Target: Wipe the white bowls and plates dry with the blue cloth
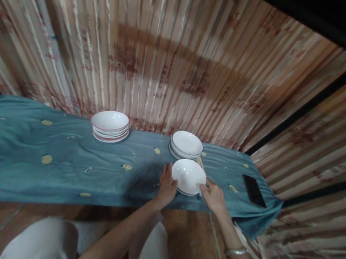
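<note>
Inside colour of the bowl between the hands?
White; the bowl shows in the head view.

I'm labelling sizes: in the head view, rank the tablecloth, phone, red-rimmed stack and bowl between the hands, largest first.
1. Tablecloth
2. Red-rimmed stack and bowl: too alike to rank
3. Phone

White bowl (188, 174) flanked: left hand (168, 186) and right hand (213, 196) block its sides. Behind bowl: dark-rimmed stack (186, 143) tight up, wooden sticks (201, 164) behind-right, curtain (155, 77) farther back. Right of bowl, past hand: bare tablecloth (233, 176) strip, then phone (254, 190). Left of bowl: wide open lane to red-rimmed stack (110, 125). Above bowl: open.
</note>
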The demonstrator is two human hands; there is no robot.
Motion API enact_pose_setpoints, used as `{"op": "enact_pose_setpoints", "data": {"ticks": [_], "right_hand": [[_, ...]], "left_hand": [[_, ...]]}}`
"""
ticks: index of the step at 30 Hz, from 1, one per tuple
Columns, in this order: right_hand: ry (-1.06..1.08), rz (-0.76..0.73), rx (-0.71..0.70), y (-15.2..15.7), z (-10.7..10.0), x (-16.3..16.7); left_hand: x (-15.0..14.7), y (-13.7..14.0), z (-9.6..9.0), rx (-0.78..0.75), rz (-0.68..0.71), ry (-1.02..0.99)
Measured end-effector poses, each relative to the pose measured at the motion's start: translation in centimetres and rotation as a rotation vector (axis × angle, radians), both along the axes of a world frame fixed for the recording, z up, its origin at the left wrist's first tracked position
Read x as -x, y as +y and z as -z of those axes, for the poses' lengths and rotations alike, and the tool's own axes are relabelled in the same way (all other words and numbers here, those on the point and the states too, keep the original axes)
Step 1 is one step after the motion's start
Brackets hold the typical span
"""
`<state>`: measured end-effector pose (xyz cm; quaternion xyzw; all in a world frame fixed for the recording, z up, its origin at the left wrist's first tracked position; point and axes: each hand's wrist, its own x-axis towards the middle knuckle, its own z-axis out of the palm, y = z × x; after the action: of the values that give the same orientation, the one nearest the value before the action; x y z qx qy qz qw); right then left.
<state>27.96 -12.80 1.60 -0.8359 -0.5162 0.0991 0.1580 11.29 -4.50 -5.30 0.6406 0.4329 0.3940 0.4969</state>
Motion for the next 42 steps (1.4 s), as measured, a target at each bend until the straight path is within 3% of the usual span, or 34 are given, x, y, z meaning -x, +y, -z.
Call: {"op": "enact_pose_setpoints", "data": {"ticks": [8, 16, 21, 24, 26, 28, 30, 33, 38, 42], "right_hand": [[-0.003, 0.005, -0.007, 0.4, 1.3, -0.9], [0.102, 0.033, -0.062, 1.0, 1.8, -1.1], [0.055, 0.069, -0.071, 0.7, 1.4, -1.2], [-0.031, 0.162, -0.086, -0.6, 0.7, -1.3], [-0.071, 0.196, -0.169, -1.5, 0.1, -0.9], [-0.041, 0.171, -0.284, -2.0, -0.6, 0.5], [0.063, 0.054, -0.374, -1.8, -1.1, 2.9], [0.296, -0.177, -0.379, 0.3, -1.0, 8.2], [0.543, -0.370, -0.369, 6.6, 0.6, 16.4], [0.567, -0.413, -0.335, 13.1, 0.1, 20.3]], "left_hand": [[-0.9, -0.1, 1.5, -0.085, 0.089, -0.102], [-1.4, 0.2, 2.7, -0.125, 0.057, -0.135], [-0.8, 0.3, 1.8, -0.079, 0.087, -0.135], [1.1, 0.5, 0.7, -0.040, 0.090, -0.098], [2.9, 0.8, 0.1, -0.047, 0.071, -0.071], [5.2, 1.3, -0.4, -0.054, 0.033, -0.062], [7.5, 1.9, -0.7, -0.044, -0.019, -0.066], [10.7, 3.1, -0.7, -0.008, -0.106, -0.113], [14.1, 5.2, -0.3, 0.045, -0.293, -0.257], [16.0, 6.4, 0.0, 0.055, -0.354, -0.323]]}}
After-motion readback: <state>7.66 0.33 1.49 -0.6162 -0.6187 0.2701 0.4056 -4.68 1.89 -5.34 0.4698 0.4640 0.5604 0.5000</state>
